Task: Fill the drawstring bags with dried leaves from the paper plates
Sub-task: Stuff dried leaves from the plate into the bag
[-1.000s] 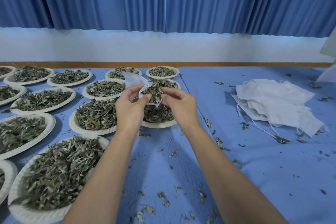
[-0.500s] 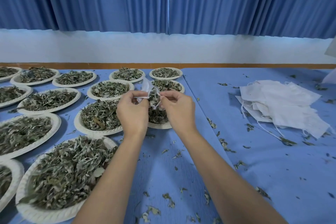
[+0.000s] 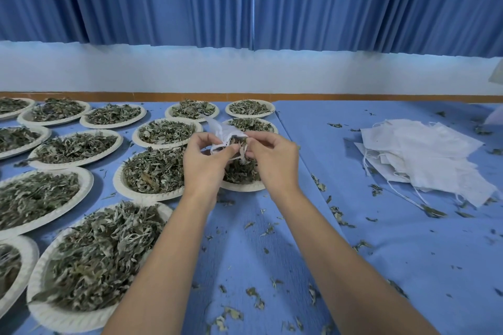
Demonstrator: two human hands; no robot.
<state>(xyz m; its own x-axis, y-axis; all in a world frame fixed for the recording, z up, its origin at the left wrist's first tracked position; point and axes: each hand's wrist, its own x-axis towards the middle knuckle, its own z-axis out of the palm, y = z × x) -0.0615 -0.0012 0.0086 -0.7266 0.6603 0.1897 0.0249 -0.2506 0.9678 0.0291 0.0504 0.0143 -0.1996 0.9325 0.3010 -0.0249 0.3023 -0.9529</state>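
A small white drawstring bag (image 3: pixel 221 131) with dried leaves showing at its mouth hangs above a paper plate (image 3: pixel 242 185) of leaves. My left hand (image 3: pixel 204 163) pinches the bag's left side and string. My right hand (image 3: pixel 275 160) pinches its right edge together with some leaves. The bag's lower part is hidden behind my fingers. Several more paper plates of dried leaves, such as the nearest one (image 3: pixel 68 318), cover the table's left half.
A loose pile of empty white drawstring bags (image 3: pixel 430 155) lies at the right on the blue tablecloth (image 3: pixel 394 253). Leaf crumbs are scattered over the cloth between my arms. A white wall and blue curtain stand behind the table.
The bag has gone from spread open with a flap standing up to bunched between both hands. My hands have stayed over the same plate.
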